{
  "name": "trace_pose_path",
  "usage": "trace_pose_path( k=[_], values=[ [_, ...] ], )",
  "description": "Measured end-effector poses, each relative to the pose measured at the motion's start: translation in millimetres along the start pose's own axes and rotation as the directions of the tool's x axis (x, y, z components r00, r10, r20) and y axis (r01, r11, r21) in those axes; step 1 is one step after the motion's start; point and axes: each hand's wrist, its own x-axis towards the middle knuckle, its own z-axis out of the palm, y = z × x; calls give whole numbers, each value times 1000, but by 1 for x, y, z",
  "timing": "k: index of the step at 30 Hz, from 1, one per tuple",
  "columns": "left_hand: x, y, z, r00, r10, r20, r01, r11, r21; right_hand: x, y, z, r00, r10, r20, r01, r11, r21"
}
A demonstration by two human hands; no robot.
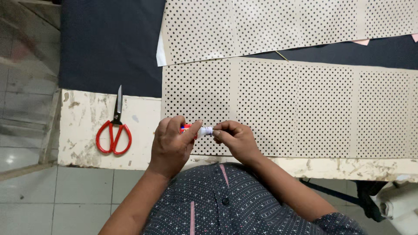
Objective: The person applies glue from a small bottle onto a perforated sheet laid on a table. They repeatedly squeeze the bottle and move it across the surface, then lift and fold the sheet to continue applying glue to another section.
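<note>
Where the grey tiled floor shows at far left, nothing but pale squares beside the tabletop, its white surface chipped and stained. On that bare strip, a pair of red-handled scissors, blades shut and pointing away from the body, well apart from both hands. Behind the scissors, a spread of dark cloth covering the far part of the tabletop.

Further right, the left hand, closed around the body of a small glue tube, red and white where visible between thumb and fingers, most of it hidden in the grip. Tube held level, just above the near edge of a beige perforated sheet. At the tube's right end, a white cap or nozzle, pinched by the fingertips of the right hand; thumb and forefinger narrowed on that tip, remaining fingers curled under. Whether the cap is turned loose or seated, impossible to tell. Both hands nearly touching over the tube.

Beneath and to the right, the perforated sheet stretching to the right edge, in dotted panels with plain bands between. Beyond it, a second perforated sheet lying across the dark cloth, a narrow dark gap separating the two. At bottom centre, a dark dotted shirt with buttons.
</note>
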Motion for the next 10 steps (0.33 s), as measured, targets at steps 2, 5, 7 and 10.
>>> trace_pose_path(
  k=[2,5,7,10],
  values=[
    [5,-10,-1,998,61,-22,-61,998,20,4,0,6,999,34,-11,-33,996,88],
    [7,-26,-9,989,144,-37,-141,987,71,8,-2,23,999,35,-14,-31,975,220],
    [8,-38,-15,983,179,-32,-176,981,80,8,-3,37,999,38,-34,-28,962,270],
    [6,-57,-18,983,183,-8,-183,983,25,12,0,55,993,75,-96,-45,958,282]
  ],
)
